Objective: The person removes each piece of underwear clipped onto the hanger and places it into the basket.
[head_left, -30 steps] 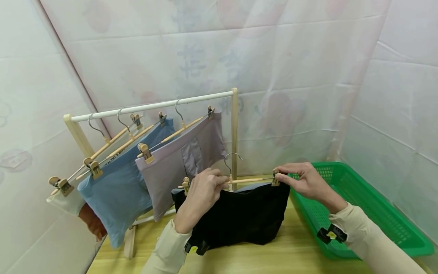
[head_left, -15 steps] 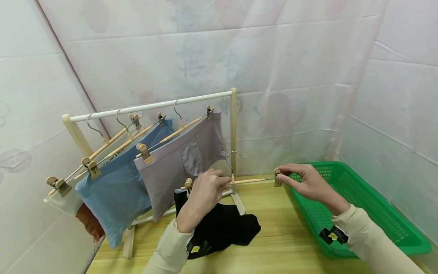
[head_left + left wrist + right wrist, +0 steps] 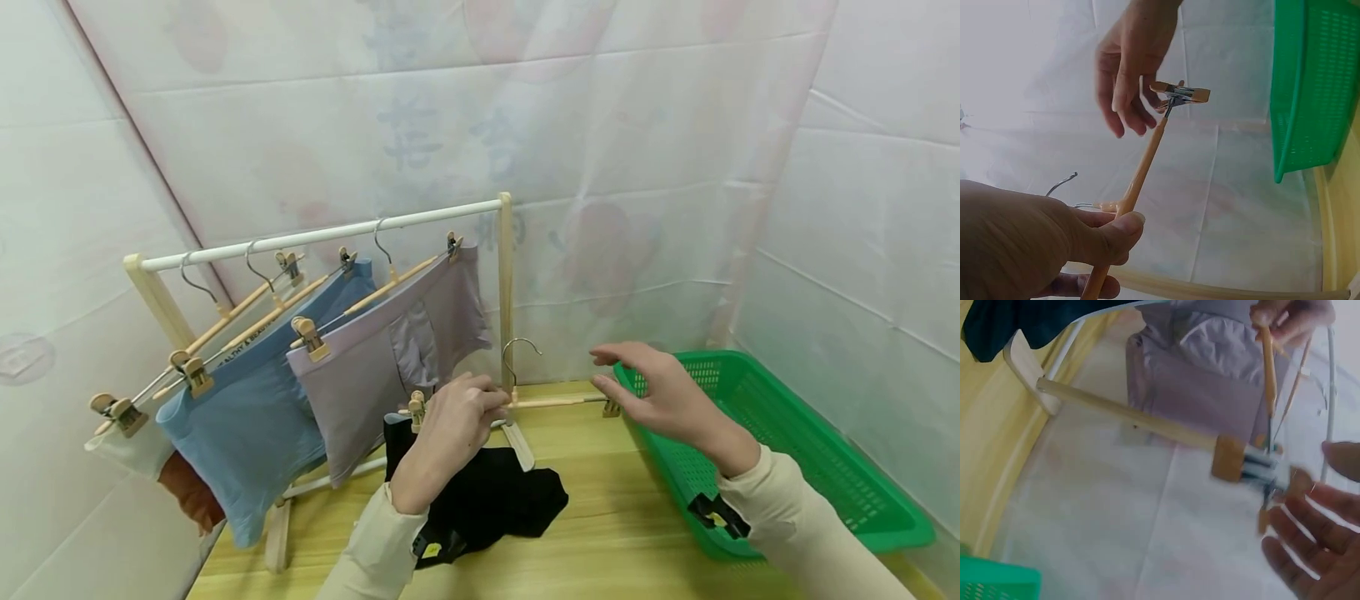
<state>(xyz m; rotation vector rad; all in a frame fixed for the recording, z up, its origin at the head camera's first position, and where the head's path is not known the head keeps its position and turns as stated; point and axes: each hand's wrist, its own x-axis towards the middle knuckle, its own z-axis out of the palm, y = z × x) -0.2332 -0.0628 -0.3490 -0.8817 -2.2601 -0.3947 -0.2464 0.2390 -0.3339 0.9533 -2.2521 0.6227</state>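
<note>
My left hand [image 3: 456, 429] grips the wooden bar of a clip hanger [image 3: 553, 403], its metal hook pointing up. In the left wrist view the thumb and fingers close round the bar [image 3: 1142, 165] near the hook. A pair of black boxer briefs [image 3: 495, 500] hangs from the left clip [image 3: 417, 408] by one end of its waistband; the other end droops over the table. The right clip [image 3: 611, 409] holds no cloth. Beside it my right hand [image 3: 667, 400] is spread with parted fingers, as the right wrist view also shows near the blurred clip [image 3: 1229, 459].
On the left stands a small rack with a white rail [image 3: 322, 237]. From it hang lilac boxer briefs [image 3: 360, 383], blue ones [image 3: 255, 425] and a white and brown pair [image 3: 191, 492]. A green plastic basket [image 3: 825, 433] is on the right of the wooden table [image 3: 600, 533].
The black boxer briefs have come out of the right clip and dropped on that side. My right hand has let go of the clip and spread. My left hand keeps its grip.
</note>
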